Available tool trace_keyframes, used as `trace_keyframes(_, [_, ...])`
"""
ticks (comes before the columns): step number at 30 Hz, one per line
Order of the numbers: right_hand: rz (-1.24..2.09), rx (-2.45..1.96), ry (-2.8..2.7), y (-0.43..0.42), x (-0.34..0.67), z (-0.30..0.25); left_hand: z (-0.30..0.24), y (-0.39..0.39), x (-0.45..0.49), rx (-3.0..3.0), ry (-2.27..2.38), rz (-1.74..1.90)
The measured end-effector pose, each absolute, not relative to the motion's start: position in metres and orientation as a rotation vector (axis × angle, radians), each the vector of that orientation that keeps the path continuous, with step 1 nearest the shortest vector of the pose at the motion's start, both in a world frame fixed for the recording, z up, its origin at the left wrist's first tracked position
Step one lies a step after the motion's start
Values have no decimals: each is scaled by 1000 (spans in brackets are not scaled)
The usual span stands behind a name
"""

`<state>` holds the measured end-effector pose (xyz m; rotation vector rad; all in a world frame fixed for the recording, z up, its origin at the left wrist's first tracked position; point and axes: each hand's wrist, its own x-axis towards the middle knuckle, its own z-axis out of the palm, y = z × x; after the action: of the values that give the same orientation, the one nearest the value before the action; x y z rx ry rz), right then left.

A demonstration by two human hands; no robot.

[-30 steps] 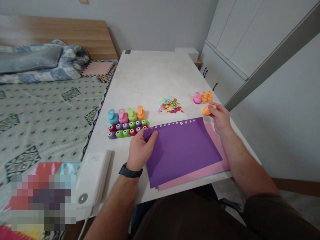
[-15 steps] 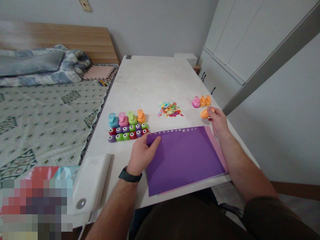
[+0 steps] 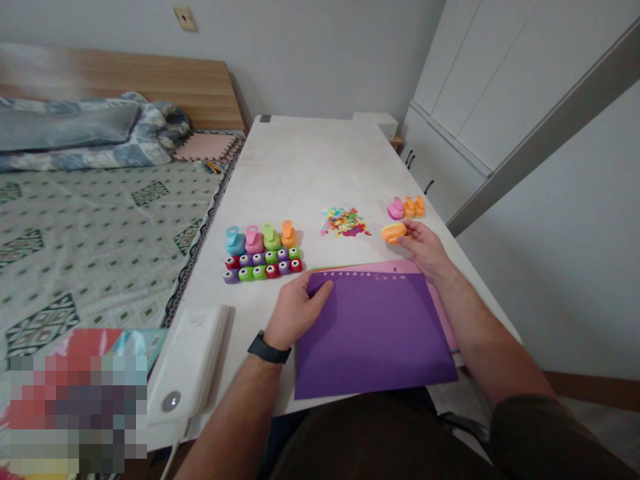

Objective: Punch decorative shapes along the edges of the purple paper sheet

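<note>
The left hand (image 3: 300, 308) pinches the purple sheet (image 3: 375, 333) by its far left corner, partly over a pink sheet (image 3: 441, 310) at the bench's (image 3: 310, 160) near end. The right hand (image 3: 425, 252) has its fingers closed around an orange punch (image 3: 393, 233), near the colourful cutouts (image 3: 345, 222).

The head camera sits close above the near end of the counter (image 3: 300, 167). It faces forward and down.

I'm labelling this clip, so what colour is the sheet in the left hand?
The sheet is purple; the head view shows it best.
</note>
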<state>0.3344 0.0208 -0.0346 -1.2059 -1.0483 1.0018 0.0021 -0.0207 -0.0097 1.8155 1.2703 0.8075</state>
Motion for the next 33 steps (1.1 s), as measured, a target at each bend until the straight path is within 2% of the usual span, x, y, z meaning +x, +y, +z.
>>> trace_keyframes(7, [1065, -1252, -1124, 16, 340, -19, -10, -22, 2, 1843, 1265, 757])
trace_keyframes(14, [1517, -1467, -1384, -1, 345, 0, -15, -21, 1, 1890, 1304, 688])
trace_keyframes(18, [1202, -1235, -1207, 13, 321, -9, -16, -21, 1, 1900, 1318, 677])
trace_keyframes(20, [1152, -1177, -1158, 20, 313, -11, -16, -21, 1, 1899, 1317, 681])
trace_keyframes(33, [945, -1444, -1193, 27, 356, -19, -17, -22, 1, 1905, 1302, 698])
